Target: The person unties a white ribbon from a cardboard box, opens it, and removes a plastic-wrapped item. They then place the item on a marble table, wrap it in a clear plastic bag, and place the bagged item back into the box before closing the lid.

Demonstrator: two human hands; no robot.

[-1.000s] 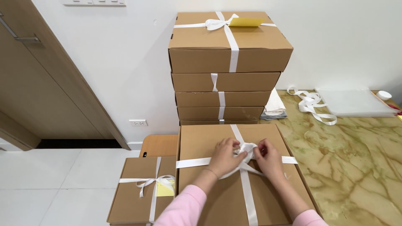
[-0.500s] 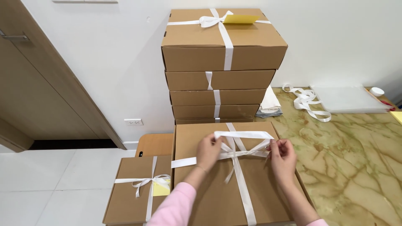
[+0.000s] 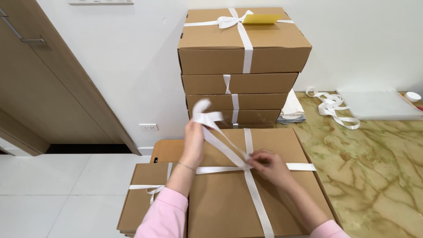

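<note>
A flat brown cardboard box [image 3: 282, 145] lies in front of me on the marbled table, crossed by a white ribbon [image 3: 257, 202]. My left hand [image 3: 194, 141] is raised above the box's left part and grips a loose ribbon end [image 3: 207, 117], pulled up and to the left. My right hand [image 3: 271, 165] pinches the ribbon where the bands cross at the box's middle. Pink sleeves cover both forearms.
Several ribbon-tied brown boxes [image 3: 242, 48] are stacked against the white wall behind; the top one bears a yellow tag [image 3: 262, 18]. Another tied box [image 3: 147, 194] sits lower left over the tiled floor. Loose ribbon [image 3: 332, 105], a white tray [image 3: 379, 105] and folded cloth [image 3: 293, 110] lie at right. A wooden door [image 3: 39, 88] stands left.
Both hands were together at the knot, then drew apart. Now my left hand has lifted a ribbon end up and left, while my right hand stays down on the crossing.
</note>
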